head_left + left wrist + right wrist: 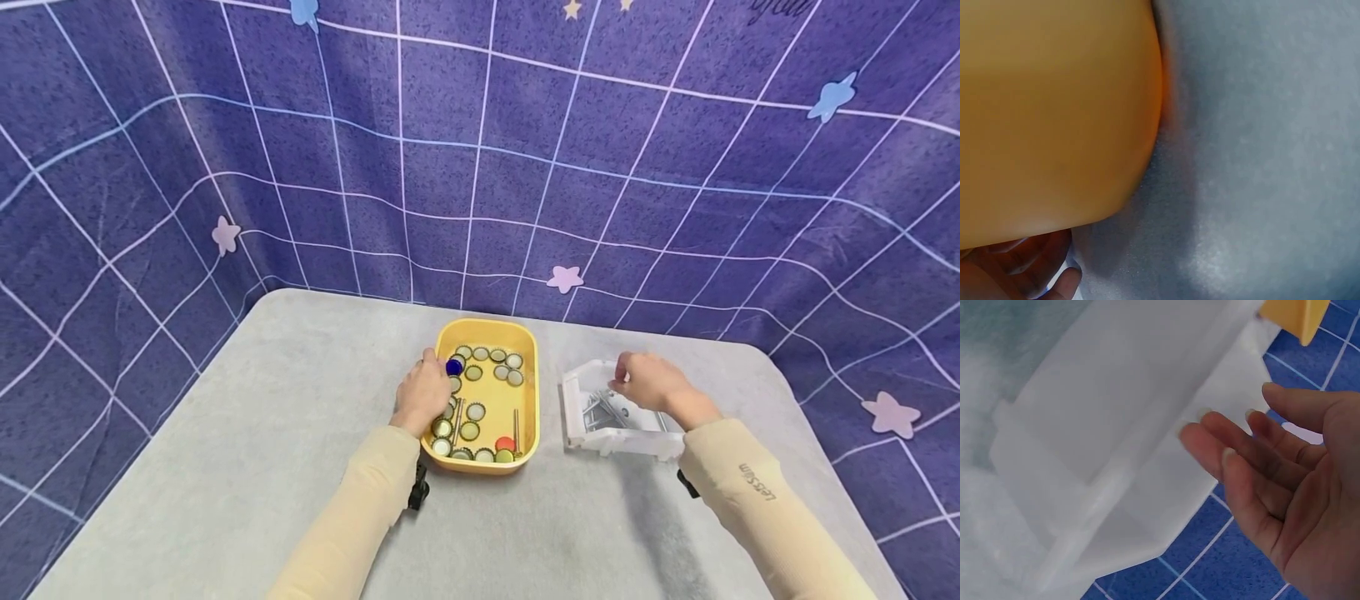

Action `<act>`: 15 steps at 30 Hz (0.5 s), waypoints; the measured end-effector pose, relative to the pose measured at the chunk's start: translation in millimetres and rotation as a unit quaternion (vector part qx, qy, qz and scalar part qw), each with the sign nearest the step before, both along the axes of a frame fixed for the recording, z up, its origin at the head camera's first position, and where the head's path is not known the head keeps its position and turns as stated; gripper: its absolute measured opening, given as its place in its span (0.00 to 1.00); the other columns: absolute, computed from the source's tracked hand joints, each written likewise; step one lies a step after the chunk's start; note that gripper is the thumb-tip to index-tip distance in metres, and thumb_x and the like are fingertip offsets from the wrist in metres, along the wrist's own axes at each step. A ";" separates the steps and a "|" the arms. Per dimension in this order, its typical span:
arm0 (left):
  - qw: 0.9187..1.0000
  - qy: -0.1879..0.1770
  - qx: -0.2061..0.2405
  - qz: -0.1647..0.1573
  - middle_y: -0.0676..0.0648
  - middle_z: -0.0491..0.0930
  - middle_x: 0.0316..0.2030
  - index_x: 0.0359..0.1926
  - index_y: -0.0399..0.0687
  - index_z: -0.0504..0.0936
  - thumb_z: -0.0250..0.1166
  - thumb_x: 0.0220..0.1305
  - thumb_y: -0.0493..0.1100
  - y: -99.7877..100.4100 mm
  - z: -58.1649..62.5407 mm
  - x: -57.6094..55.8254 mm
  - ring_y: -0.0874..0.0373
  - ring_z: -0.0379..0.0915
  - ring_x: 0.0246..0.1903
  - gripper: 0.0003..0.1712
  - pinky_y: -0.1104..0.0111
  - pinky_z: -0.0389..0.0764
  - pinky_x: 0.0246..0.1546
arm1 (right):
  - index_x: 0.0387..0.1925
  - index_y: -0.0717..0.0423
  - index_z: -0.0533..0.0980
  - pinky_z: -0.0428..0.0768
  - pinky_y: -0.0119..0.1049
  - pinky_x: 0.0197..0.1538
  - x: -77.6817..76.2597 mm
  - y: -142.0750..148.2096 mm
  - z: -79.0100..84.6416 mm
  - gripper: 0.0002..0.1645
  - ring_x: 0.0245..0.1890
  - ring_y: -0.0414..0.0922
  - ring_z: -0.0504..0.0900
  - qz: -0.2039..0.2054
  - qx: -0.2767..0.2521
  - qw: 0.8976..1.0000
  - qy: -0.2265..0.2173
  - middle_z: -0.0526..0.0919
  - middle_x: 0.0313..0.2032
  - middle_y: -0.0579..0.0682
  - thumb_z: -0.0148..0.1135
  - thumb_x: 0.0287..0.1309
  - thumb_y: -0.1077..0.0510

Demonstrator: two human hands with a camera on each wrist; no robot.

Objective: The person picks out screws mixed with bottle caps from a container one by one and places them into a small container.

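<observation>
A yellow plastic bin (497, 332) stands mid-table with many bottle caps inside, one of them blue (454, 367). Two long metal screws (516, 432) and a red disc (505, 444) lie among the caps. My left hand (424, 392) grips the bin's left rim; in the left wrist view its bent fingers (1029, 265) show beneath the bin's edge. My right hand (649, 385) is over the white bin (573, 412), which holds grey metal screws (600, 408). In the right wrist view its fingers are loosely bent, thumb apart, with nothing between them.
A grey table (225, 433) carries both bins, the white one to the right of the yellow one. Behind the table's far edge hangs a purple curtain (480, 167) with lines and stars.
</observation>
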State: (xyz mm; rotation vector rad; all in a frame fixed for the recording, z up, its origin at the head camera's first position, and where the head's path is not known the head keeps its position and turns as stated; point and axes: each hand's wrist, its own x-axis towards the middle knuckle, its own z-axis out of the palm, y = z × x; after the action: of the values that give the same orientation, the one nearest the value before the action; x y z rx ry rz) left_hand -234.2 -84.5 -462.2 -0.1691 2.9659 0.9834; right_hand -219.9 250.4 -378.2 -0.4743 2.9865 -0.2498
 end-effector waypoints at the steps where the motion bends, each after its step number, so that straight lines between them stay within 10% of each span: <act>1: 1.000 0.000 0.000 0.000 0.33 0.81 0.49 0.56 0.39 0.66 0.38 0.78 0.50 -0.1 -0.3 -0.2 0.35 0.79 0.49 0.21 0.46 0.77 0.49 | 0.33 0.58 0.80 0.80 0.53 0.42 -0.4 -1.3 1.2 0.09 0.32 0.51 0.83 0.005 -0.006 1.000 0.009 0.86 0.31 0.55 0.63 0.59 0.55; 15: 1.000 -0.010 0.006 0.004 0.34 0.80 0.49 0.58 0.40 0.66 0.36 0.79 0.51 -0.2 0.7 0.4 0.35 0.79 0.49 0.23 0.46 0.77 0.50 | 0.36 0.57 0.79 0.80 0.45 0.38 -0.3 -59.6 32.2 0.09 0.29 0.44 0.83 0.049 -0.043 0.997 0.035 0.86 0.29 0.52 0.60 0.63 0.54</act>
State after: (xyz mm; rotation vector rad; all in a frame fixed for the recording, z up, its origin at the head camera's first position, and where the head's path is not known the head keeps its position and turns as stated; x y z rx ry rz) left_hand -233.9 -84.7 -461.5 -0.1884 2.9430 0.9955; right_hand -220.2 190.8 -346.0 -0.6511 3.0179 -0.3610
